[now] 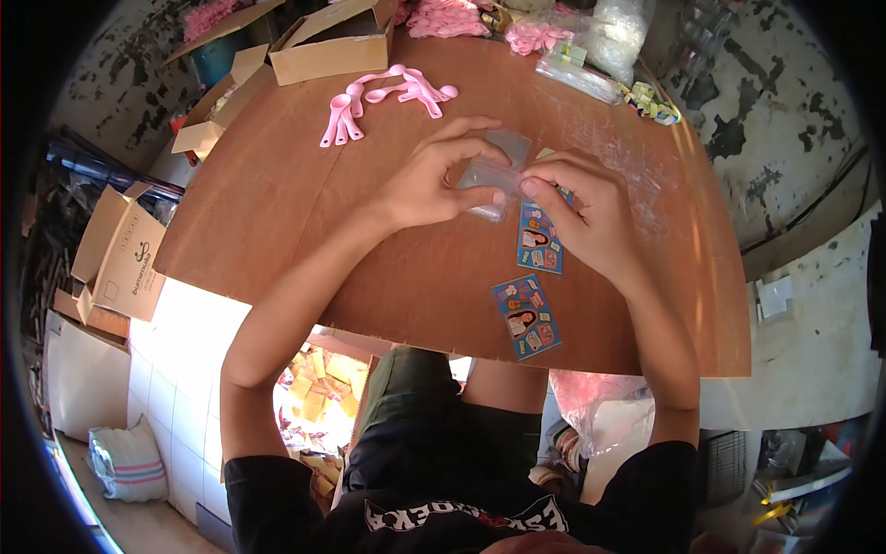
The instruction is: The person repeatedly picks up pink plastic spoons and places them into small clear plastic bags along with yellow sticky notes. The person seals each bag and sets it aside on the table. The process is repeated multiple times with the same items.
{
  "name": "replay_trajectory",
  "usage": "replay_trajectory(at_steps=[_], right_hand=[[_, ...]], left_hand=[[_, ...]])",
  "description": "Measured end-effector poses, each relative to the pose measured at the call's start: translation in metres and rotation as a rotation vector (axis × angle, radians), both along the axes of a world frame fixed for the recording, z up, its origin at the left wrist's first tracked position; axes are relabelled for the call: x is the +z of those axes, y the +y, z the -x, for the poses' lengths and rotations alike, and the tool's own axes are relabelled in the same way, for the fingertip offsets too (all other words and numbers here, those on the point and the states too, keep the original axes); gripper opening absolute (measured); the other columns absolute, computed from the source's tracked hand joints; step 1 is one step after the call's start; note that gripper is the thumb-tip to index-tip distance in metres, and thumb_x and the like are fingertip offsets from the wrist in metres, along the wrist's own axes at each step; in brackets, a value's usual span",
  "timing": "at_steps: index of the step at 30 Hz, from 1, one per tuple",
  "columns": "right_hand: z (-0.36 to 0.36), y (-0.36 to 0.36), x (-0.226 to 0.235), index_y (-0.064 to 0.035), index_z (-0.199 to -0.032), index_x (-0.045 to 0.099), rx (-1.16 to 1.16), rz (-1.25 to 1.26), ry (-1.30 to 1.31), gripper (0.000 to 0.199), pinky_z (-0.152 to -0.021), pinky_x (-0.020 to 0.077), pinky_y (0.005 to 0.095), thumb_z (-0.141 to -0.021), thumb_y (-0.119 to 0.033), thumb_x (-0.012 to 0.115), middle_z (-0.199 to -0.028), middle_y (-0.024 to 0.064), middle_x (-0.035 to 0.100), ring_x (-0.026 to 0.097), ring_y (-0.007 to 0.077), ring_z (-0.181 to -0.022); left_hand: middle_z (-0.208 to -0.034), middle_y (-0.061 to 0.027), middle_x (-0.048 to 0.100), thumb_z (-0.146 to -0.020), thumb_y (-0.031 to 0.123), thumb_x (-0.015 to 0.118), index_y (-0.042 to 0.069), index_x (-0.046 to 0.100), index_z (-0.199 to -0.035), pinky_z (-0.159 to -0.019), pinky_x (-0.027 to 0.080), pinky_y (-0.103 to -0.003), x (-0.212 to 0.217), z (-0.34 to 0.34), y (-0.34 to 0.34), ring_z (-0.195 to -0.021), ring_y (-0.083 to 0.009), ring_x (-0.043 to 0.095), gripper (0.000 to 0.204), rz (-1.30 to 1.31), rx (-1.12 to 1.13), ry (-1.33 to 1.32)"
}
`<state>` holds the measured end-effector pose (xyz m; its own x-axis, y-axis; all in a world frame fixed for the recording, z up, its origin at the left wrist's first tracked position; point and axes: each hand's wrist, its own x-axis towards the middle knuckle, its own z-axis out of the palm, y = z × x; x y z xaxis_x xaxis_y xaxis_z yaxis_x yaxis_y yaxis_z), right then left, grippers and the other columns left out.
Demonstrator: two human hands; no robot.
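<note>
Two bare hands, one clear, flimsy plastic packet (484,175) between them, over the middle of a large brown wooden tabletop (397,277), smooth with a faint grain and a curved look. Left hand (432,180): thumb and fingers curved around the packet, thumb pressing its lower part. Right hand (588,203): thumb and index pinching the packet's right side. Whether the packet is one layer or several, cannot tell.

Two flat rectangular blue cards with colourful printed pictures: upper card (539,245) partly covered by the right hand, lower card (526,317) fully exposed, just below it, slightly tilted. Not touching each other.

Glossy pink plastic spoons (340,109), round bowls, slim handles: three fanned in the left cluster, more overlapping beside them, total uncountable. Far edge: one open brown cardboard box (334,57), a soft pink heap (448,18), one bulging translucent plastic bag (620,37). Right side: crinkled clear film (628,175), spread loosely, pieces uncountable. Off the table's left: one open printed cardboard box (129,258), boxy, stiff flaps.
</note>
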<state>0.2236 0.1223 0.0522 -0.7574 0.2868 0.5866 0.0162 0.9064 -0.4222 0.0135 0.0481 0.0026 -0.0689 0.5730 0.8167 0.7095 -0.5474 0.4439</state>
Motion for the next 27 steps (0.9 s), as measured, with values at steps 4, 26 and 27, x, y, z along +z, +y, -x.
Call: replay_trajectory(at_steps=[4, 26, 27], right_hand=[[-0.034, -0.037, -0.005, -0.0018, -0.11, 0.069, -0.019, -0.118, 0.092, 0.026, -0.083, 0.0508, 0.0383, -0.088, -0.015, 0.07, -0.11, 0.0138, 0.065, 0.064, 0.0304, -0.094], [-0.083, -0.07, 0.0, 0.0079, -0.105, 0.066, -0.164, 0.217, 0.525, 0.018, -0.074, 0.0542, 0.0277, -0.091, -0.003, 0.07, -0.095, 0.0123, 0.07, 0.064, 0.0131, -0.083], [-0.07, -0.067, 0.006, 0.0079, -0.105, 0.066, -0.165, 0.216, 0.531, 0.018, -0.074, 0.0542, 0.0277, -0.091, -0.003, 0.07, -0.095, 0.0123, 0.07, 0.064, 0.0131, -0.083]], left_hand=[[-0.092, -0.0094, 0.071, -0.086, 0.001, 0.072, 0.002, 0.068, -0.097, -0.087, 0.053, -0.033, 0.012, 0.003, -0.035, -0.102, -0.0198, 0.068, 0.011, 0.253, -0.348, -0.134], [-0.093, -0.0067, 0.072, -0.094, 0.008, 0.067, -0.007, 0.069, -0.108, -0.075, 0.055, -0.024, 0.009, -0.043, -0.096, -0.085, -0.0097, 0.067, 0.02, 0.553, -0.394, -0.694], [-0.093, -0.0075, 0.072, -0.094, 0.007, 0.068, -0.007, 0.069, -0.107, -0.074, 0.054, -0.024, 0.01, -0.047, -0.099, -0.084, -0.0104, 0.067, 0.019, 0.577, -0.44, -0.729]])
